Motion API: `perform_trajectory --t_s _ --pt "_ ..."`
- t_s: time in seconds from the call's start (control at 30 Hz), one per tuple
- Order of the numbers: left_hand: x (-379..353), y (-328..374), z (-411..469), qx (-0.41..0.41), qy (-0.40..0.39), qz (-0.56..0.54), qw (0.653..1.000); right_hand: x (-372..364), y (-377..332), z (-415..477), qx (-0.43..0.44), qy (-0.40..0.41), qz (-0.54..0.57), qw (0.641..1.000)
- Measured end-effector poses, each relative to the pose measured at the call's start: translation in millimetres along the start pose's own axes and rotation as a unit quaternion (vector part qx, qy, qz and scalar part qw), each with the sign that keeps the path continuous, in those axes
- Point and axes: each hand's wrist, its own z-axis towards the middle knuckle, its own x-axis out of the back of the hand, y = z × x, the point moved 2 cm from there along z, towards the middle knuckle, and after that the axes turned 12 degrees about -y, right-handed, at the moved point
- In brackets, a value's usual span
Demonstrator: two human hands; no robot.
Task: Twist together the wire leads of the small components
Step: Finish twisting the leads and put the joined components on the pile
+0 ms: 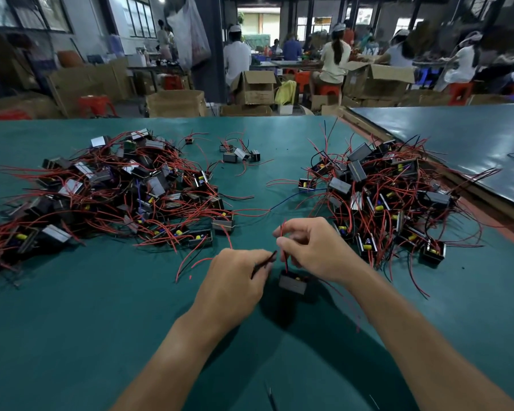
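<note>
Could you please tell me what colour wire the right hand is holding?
Red wire, pinched by the right hand; head view shows it best.

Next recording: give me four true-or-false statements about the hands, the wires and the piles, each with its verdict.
1. The left hand pinches a black wire. True.
2. The right hand is open and holds nothing. False: it pinches a red wire.
3. A left pile and a right pile of wired components flank the hands. True.
4. The component being worked on lies inside the left pile. False: it sits just below the hands, apart from both piles.
</note>
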Motion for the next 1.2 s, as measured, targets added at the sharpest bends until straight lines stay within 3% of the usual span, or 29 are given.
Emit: perform_trajectory --t_s 0.17,0.4,0.57,0.73,0.97,1.2 --pt "10.7 -4.7 -1.5 0.086 0.081 0.041 0.992 -3.4 -6.5 -0.8 0.002 -0.025 0.006 1.0" --pt "18.1 -13.6 -0.8 0.154 0.089 -0.019 0.984 -5.2 -11.2 -1.8 0.034 -0.008 0.01 0.999" --pt "15.6 -15.4 0.9 0.152 0.09 -0.085 0.981 -7.9 -16.2 -3.4 0.045 -0.028 0.084 0.995" --pt "14.1 -15.3 3.4 0.138 0.075 -0.119 0.98 -7.7 -20.3 -7.3 0.028 -0.097 0.15 0.983" --pt "15.2 -7.9 4.8 0.128 0.004 -0.174 0.976 -8.6 -19.3 -5.1 -0.019 -0.089 0.155 0.984" --pt "29.7 -10.9 -1.9 0.112 -0.138 -0.323 0.93 -5.8 -20.8 -5.7 -0.045 -0.063 0.135 0.988"
